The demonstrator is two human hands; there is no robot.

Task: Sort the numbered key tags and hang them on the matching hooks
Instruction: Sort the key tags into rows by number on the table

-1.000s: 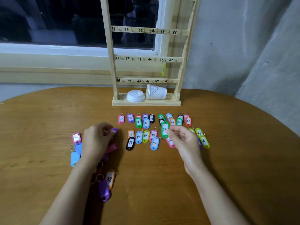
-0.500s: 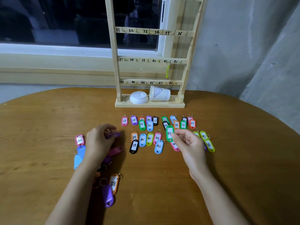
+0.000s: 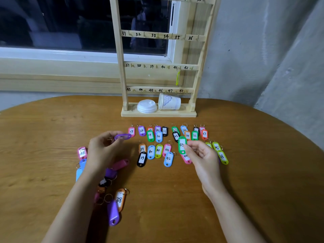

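Wooden round table [image 3: 245, 181] before dark window [image 3: 70, 23], grey wall [image 3: 254, 50] right; left hand [image 3: 103, 151] pinches purple tag [image 3: 122, 137], right hand [image 3: 203, 155] pinches green tag [image 3: 182, 144]; numbered rack [image 3: 158, 114] behind.

One head-worn view looks forward and down, close over the table [image 3: 245, 181] toward the rack [image 3: 121, 71]

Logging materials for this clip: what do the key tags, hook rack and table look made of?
Key tags: glossy coloured plastic, paper inserts, metal rings. Hook rack: pale bare-looking wood, visible grain. Table: wood or wood-look laminate, grain pattern, slight sheen.
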